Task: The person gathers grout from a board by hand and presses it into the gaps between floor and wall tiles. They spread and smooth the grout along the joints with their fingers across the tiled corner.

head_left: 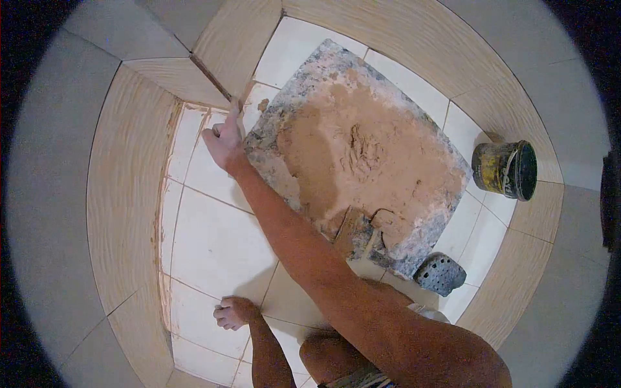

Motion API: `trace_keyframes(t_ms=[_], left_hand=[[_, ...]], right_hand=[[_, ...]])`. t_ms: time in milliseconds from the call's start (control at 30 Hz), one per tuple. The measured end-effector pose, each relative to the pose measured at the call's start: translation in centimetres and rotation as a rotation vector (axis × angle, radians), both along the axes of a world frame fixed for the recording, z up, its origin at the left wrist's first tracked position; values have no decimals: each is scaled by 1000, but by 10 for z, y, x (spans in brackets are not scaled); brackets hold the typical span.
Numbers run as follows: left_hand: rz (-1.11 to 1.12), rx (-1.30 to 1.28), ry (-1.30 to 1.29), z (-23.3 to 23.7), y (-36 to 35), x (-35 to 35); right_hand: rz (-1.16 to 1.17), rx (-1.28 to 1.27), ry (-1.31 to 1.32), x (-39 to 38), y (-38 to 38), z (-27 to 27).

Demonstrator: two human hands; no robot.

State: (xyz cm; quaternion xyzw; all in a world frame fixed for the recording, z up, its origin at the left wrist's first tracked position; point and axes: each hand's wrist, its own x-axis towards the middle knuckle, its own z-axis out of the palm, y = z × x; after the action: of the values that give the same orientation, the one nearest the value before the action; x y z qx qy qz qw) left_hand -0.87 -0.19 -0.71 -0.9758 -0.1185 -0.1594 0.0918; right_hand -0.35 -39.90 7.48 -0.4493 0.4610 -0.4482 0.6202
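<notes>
My right hand (pixel 224 139) reaches up to the bottom of a wood-patterned tile corner (pixel 217 81). Its index finger is stretched out and touches the lower end of a dark vertical joint, while the thumb sticks out and the other fingers curl. Nothing shows in that hand. Pale residue coats its fingers. My left hand (pixel 234 313) rests closed on the white floor tiles (pixel 220 236), with no object visible in it. Right of my right forearm lies a stained board (pixel 424 116) spread with brown paste (pixel 401 155). A smeared flat tool (pixel 352 233) lies at its near edge.
A black bucket (pixel 495 169) with yellow stains stands or leans at the right wall. Near the board's lower right corner lies a dark block (pixel 441 274) with holes. Wood-patterned tiles (pixel 126 194) border the floor, with brown smears along the left edge. My bent knee is at the bottom.
</notes>
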Motion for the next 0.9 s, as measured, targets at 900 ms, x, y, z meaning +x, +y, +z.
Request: trace_keyframes(t_ms=[900], left_hand=[[-73, 149, -27, -10, 8, 2]], right_hand=[[24, 68, 187, -11, -18, -3]])
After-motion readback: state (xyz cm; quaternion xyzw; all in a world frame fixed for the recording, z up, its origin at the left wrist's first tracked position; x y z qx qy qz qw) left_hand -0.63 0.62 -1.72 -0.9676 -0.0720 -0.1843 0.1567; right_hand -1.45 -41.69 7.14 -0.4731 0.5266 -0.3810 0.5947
